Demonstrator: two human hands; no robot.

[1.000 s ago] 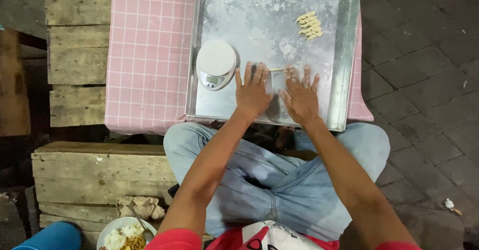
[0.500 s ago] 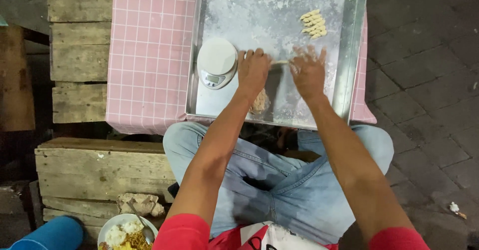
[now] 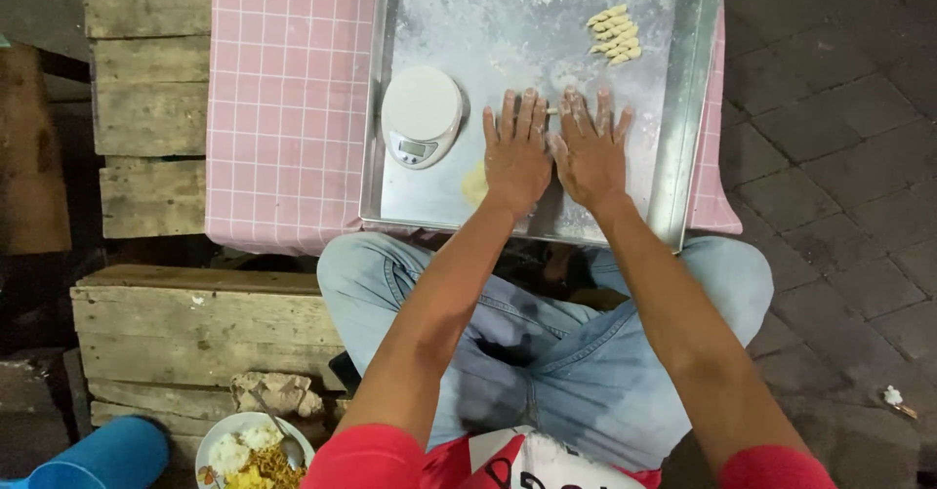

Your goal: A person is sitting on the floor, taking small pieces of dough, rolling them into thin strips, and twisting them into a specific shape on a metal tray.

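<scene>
— Where are your hands right now?

— Your left hand (image 3: pixel 517 152) and right hand (image 3: pixel 589 152) lie flat, side by side and touching, on the floured metal tray (image 3: pixel 683 138). Your fingers are stretched out and slightly spread, clamped on nothing. A thin roll of dough (image 3: pixel 552 111) peeks out between your fingertips, pressed under both hands.

— What else is on the tray?

— A pale dough lump (image 3: pixel 474 184) sits just beside your left wrist. The small white kitchen scale (image 3: pixel 421 115) stands near your left hand. A cluster of small shaped dough pieces (image 3: pixel 615 34) lies well apart, beyond your right hand. The tray rests on a pink checked cloth (image 3: pixel 283 99).
</scene>
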